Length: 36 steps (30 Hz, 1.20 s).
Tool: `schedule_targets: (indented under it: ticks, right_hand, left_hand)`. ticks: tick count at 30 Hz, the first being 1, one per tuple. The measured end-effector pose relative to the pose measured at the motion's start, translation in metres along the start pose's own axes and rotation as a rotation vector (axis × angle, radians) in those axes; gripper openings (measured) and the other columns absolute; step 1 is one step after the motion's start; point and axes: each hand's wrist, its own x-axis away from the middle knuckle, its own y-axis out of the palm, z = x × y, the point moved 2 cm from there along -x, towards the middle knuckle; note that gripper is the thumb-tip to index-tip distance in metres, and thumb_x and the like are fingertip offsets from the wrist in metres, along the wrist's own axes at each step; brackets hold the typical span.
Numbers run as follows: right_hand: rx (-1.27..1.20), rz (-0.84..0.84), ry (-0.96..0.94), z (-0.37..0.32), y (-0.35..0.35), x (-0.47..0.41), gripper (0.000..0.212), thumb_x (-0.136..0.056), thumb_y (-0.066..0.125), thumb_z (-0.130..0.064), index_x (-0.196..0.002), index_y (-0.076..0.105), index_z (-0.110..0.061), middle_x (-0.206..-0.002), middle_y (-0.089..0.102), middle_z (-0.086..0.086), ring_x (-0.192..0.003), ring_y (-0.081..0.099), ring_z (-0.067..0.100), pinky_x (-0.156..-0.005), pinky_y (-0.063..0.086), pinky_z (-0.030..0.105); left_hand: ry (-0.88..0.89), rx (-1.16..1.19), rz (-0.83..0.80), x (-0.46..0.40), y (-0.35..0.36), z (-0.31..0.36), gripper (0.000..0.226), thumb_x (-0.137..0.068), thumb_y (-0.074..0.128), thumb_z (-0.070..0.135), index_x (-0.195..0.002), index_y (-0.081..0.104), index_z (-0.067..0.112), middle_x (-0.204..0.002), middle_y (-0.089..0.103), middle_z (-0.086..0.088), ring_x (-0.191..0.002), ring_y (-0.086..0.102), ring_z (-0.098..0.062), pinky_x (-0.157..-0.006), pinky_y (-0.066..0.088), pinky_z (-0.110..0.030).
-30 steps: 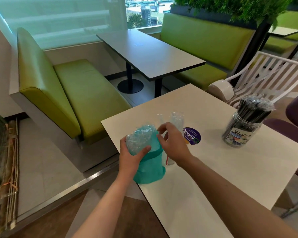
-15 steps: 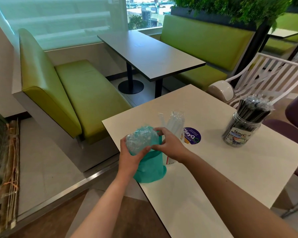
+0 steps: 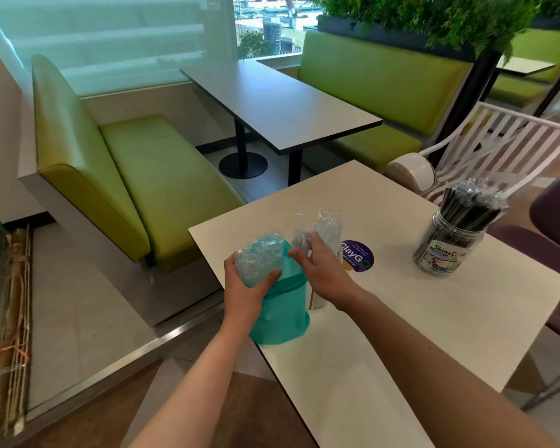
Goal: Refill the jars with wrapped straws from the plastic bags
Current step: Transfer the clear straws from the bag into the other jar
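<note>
Fingers (image 3: 299,245) of right hand (image 3: 320,273) now pinch wrapped straws (image 3: 324,226).

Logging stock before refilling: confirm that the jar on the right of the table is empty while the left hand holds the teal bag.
Wrong on one count: the head view shows the jar packed with dark wrapped straws, not empty. The left hand does hold the teal bag.

Teal bag (image 3: 283,313) upright — beside half-hidden jar (image 3: 316,299), straw-filled jar (image 3: 448,245) apart.
</note>
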Motion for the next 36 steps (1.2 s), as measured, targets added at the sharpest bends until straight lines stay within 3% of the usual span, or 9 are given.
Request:
schedule_targets:
  ticks: [5,13,15,18,21,25,27,30,36]
  right_hand:
    - [-0.006,0.13,-0.084,-0.036,-0.03,-0.007,0.03,-0.098,0.048,-0.04,-0.115,0.047,-0.015,-0.107,0.062,0.004,-0.093,0.061,0.018,-0.084,0.052,0.04]
    - [-0.1,0.461,-0.201,-0.078,-0.088,-0.018,0.028,-0.096,0.054,-0.039,-0.106,0.055,-0.013,-0.092,0.068,-0.006,-0.078,0.057,-0.005,-0.063,0.04,0.009]
    - [-0.129,0.518,-0.215,-0.079,-0.094,-0.02,0.031,-0.097,0.053,-0.039,-0.11,0.055,-0.011,-0.089,0.068,-0.009,-0.073,0.056,-0.008,-0.064,0.041,0.01]
    - [-0.147,0.618,-0.234,-0.079,-0.102,-0.02,0.039,-0.097,0.051,-0.042,-0.119,0.051,-0.009,-0.102,0.068,0.002,-0.082,0.059,0.003,-0.066,0.045,0.013]
    - [-0.095,0.689,-0.257,-0.078,-0.103,-0.019,0.042,-0.097,0.05,-0.042,-0.122,0.049,-0.008,-0.103,0.064,0.001,-0.084,0.058,0.007,-0.07,0.049,0.022]
    - [-0.037,0.706,-0.214,-0.069,-0.092,-0.018,0.041,-0.099,0.046,-0.043,-0.124,0.045,-0.011,-0.113,0.063,0.005,-0.097,0.063,0.016,-0.081,0.055,0.032]
    - [-0.085,0.753,-0.193,-0.066,-0.089,-0.017,0.042,-0.099,0.045,-0.043,-0.124,0.045,-0.009,-0.112,0.064,0.006,-0.093,0.063,0.014,-0.077,0.055,0.025]
    - [-0.12,0.817,-0.188,-0.064,-0.092,-0.017,0.04,-0.099,0.045,-0.045,-0.118,0.045,-0.01,-0.105,0.064,0.004,-0.087,0.064,0.014,-0.074,0.057,0.032]
    - [0.082,0.59,-0.104,-0.043,-0.073,-0.031,0.037,-0.097,0.051,-0.042,-0.121,0.049,-0.013,-0.106,0.057,-0.004,-0.09,0.057,0.01,-0.077,0.049,0.021]
  left_hand:
    - [0.003,0.002,-0.025,-0.001,0.003,0.0,0.084,-0.062,0.082,0.052,-0.126,0.029,0.042,-0.12,0.045,0.017,-0.112,0.051,-0.007,-0.086,0.048,-0.024]
    - [0.005,-0.019,-0.035,0.0,0.003,0.001,0.08,-0.068,0.081,0.048,-0.127,0.027,0.041,-0.124,0.044,0.016,-0.113,0.05,-0.005,-0.084,0.046,-0.019]
    - [0.007,-0.015,-0.034,0.0,0.004,0.002,0.081,-0.068,0.081,0.049,-0.128,0.027,0.04,-0.125,0.044,0.015,-0.113,0.05,-0.005,-0.083,0.047,-0.019]
    - [0.006,-0.014,-0.033,0.001,0.004,0.002,0.079,-0.07,0.081,0.046,-0.128,0.027,0.04,-0.126,0.044,0.014,-0.112,0.05,-0.004,-0.084,0.047,-0.018]
    - [0.004,-0.015,-0.032,0.001,0.003,0.002,0.077,-0.072,0.081,0.043,-0.127,0.027,0.04,-0.124,0.043,0.014,-0.11,0.05,-0.003,-0.079,0.046,-0.014]
    - [-0.001,-0.019,-0.024,0.001,0.003,0.002,0.078,-0.071,0.081,0.043,-0.127,0.027,0.041,-0.123,0.043,0.015,-0.109,0.05,-0.003,-0.078,0.045,-0.014]
    - [-0.007,-0.021,-0.022,0.0,0.003,0.002,0.078,-0.072,0.081,0.043,-0.127,0.026,0.042,-0.123,0.042,0.015,-0.112,0.049,-0.005,-0.081,0.046,-0.016]
    - [-0.019,-0.004,-0.011,-0.001,0.0,0.001,0.08,-0.069,0.082,0.045,-0.127,0.027,0.041,-0.125,0.043,0.013,-0.115,0.05,-0.009,-0.086,0.048,-0.022]
    - [-0.019,0.004,-0.011,-0.001,-0.002,0.0,0.08,-0.069,0.082,0.043,-0.127,0.028,0.04,-0.126,0.045,0.011,-0.118,0.051,-0.012,-0.089,0.05,-0.026]
